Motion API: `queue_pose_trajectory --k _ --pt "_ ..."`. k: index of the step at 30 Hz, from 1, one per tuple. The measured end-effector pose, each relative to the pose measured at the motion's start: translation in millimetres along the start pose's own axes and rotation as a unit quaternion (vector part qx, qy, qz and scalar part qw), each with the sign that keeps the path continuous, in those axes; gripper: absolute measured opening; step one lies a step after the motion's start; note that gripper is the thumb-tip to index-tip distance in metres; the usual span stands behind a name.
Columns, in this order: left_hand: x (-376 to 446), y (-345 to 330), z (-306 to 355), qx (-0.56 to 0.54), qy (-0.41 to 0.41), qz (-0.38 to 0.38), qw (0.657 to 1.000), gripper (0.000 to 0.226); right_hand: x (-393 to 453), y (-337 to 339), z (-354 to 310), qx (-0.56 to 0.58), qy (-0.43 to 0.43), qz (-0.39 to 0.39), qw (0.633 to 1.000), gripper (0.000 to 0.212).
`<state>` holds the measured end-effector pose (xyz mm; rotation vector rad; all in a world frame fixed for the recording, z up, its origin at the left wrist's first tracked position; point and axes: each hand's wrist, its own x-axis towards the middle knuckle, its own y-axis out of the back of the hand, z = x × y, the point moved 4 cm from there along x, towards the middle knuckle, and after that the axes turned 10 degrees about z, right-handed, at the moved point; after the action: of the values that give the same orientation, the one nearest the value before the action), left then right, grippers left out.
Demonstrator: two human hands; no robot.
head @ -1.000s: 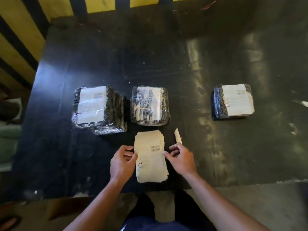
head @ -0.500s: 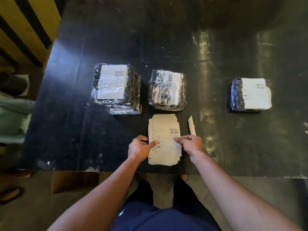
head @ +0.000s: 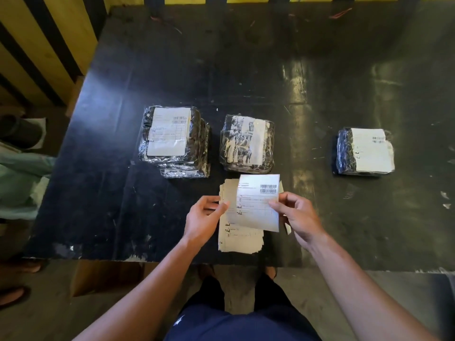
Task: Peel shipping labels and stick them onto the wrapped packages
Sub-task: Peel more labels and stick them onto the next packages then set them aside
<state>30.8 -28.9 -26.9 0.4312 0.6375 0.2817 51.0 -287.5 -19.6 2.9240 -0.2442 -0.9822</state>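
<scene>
A white shipping label (head: 257, 203) with barcodes is lifted above the stack of labels (head: 240, 238) near the table's front edge. My right hand (head: 299, 216) pinches its right edge and my left hand (head: 204, 219) pinches its left edge. Beyond the stack lie wrapped packages: a stack of two at the left (head: 172, 141) with a label on top, one in the middle (head: 247, 143) with torn paper scraps on it, and one at the right (head: 364, 151) with a label on it.
The dark scuffed table (head: 246, 70) stretches back to a yellow and black striped wall (head: 37, 45). A cardboard box (head: 98, 276) sits under the front edge. A green cloth (head: 19, 183) lies at the left. Small paper scraps (head: 445, 200) lie at the far right.
Both hands have lifted the top label off the stack; before, they rested on the stack's sides. The narrow paper strip seen beside the stack is now hidden behind the label and my right hand.
</scene>
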Motion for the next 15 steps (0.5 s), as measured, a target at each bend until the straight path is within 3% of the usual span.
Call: queue_pose_trajectory --k 3,5,8,15 --pt "-19.3 3.7 38.5 -0.110 0.012 -0.124 0.986 0.076 -20.3 -7.2 -31.1 0.011 0.054 -0.040 0.998 0.010" --pt "-32.2 8.4 67.7 -0.168 -0.005 -0.175 0.970 0.061 -34.1 -13.8 -50.7 0.002 0.087 -0.060 0.994 0.008" --pt "-45.0 22.3 104.9 -0.210 -0.052 -0.174 0.961 0.043 -53.5 -21.3 -79.8 -0.011 0.131 -0.081 0.988 0.007" --pt "-59.7 48.1 138.8 -0.222 -0.098 -0.172 0.955 0.035 -80.4 -8.7 -156.0 0.076 0.205 -0.094 0.971 0.019"
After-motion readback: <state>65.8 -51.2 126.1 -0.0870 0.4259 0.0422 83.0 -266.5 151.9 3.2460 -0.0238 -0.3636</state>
